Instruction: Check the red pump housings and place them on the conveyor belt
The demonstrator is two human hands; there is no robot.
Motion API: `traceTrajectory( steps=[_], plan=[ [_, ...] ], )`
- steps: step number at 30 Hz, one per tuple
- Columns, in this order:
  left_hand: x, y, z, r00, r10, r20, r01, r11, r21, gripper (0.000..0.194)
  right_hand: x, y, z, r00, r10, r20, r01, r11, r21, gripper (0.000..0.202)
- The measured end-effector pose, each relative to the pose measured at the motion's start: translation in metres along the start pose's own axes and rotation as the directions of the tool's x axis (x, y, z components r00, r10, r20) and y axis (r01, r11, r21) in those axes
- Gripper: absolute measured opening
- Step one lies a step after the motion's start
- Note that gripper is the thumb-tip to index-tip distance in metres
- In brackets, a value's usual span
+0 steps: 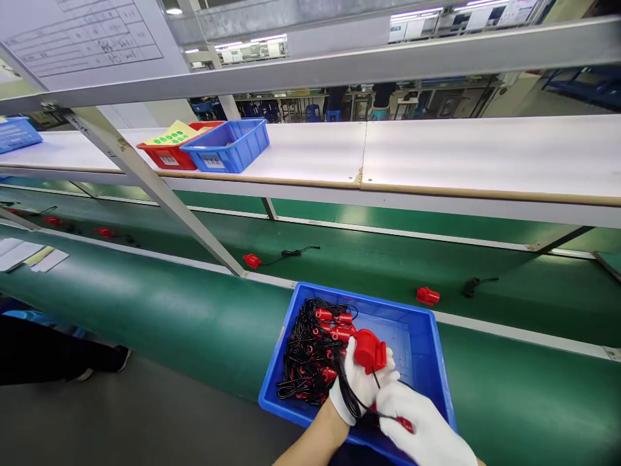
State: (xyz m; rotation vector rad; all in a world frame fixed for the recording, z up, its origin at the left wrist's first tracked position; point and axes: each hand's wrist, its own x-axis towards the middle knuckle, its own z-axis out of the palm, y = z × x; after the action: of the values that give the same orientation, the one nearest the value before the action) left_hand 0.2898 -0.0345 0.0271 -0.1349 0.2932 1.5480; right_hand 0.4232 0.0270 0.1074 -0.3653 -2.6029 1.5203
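Note:
My left hand (361,382), in a white glove, holds a red plastic part (369,351) above a blue bin (439,362). A bundle of black cable (348,391) hangs over that hand's palm and wrist. My right hand (412,414), also gloved, is closed on a small red connector (404,424) at the cable's end, just right of and below the left hand. Many black cables with red connectors (310,356) fill the left side of the bin; its right side shows bare blue floor.
Red parts with black cables lie on the green conveyor (339,259) behind the bin. A white shelf (310,149) above carries a blue tray (233,145) and a red tray (174,155). A slanted metal post (160,188) stands left. Papers (29,255) lie far left, near a person's leg (58,349).

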Motion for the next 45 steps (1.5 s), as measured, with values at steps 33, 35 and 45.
traceTrajectory(
  steps=[33,35,45],
  plan=[
    [-0.049,0.017,0.103,0.810,0.585,-0.045,-0.267,0.436,0.859,0.040,0.024,-0.021,0.008,0.858,0.318,-0.404,-0.294,0.948,0.124,0.047],
    [-0.050,0.014,0.101,0.810,0.583,-0.062,-0.286,0.485,0.826,0.043,0.020,-0.019,0.007,0.868,0.231,-0.440,-0.255,0.967,0.005,0.047],
    [-0.063,0.012,0.076,0.835,0.550,0.021,-0.387,0.561,0.732,0.066,0.005,-0.036,0.002,0.905,-0.120,-0.408,-0.067,0.907,-0.416,0.061]
  ],
)
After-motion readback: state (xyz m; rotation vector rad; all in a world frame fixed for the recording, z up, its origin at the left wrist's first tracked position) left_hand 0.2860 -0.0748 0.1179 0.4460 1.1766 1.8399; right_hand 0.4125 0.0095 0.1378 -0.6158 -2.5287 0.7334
